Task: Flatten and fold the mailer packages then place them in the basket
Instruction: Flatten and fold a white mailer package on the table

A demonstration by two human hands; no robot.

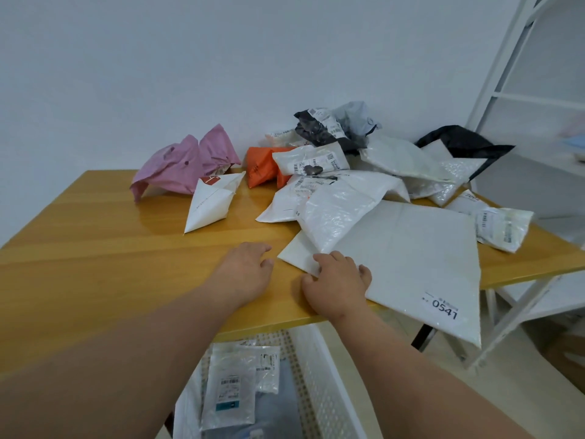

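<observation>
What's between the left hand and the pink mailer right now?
Head view: only bare wooden table between the left hand and the pink mailer; the white folded mailer sits just right.

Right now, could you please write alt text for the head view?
A right hand rests on a large white mailer at a wooden table's edge; the left hand rests beside it. Crumpled mailers are piled behind, a white basket below.

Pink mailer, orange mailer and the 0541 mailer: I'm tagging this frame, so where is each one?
pink mailer (177, 163), head view, on its crumpled middle.
orange mailer (260, 167), head view, on its front face.
0541 mailer (411, 248), head view, on its flat white middle.
</observation>
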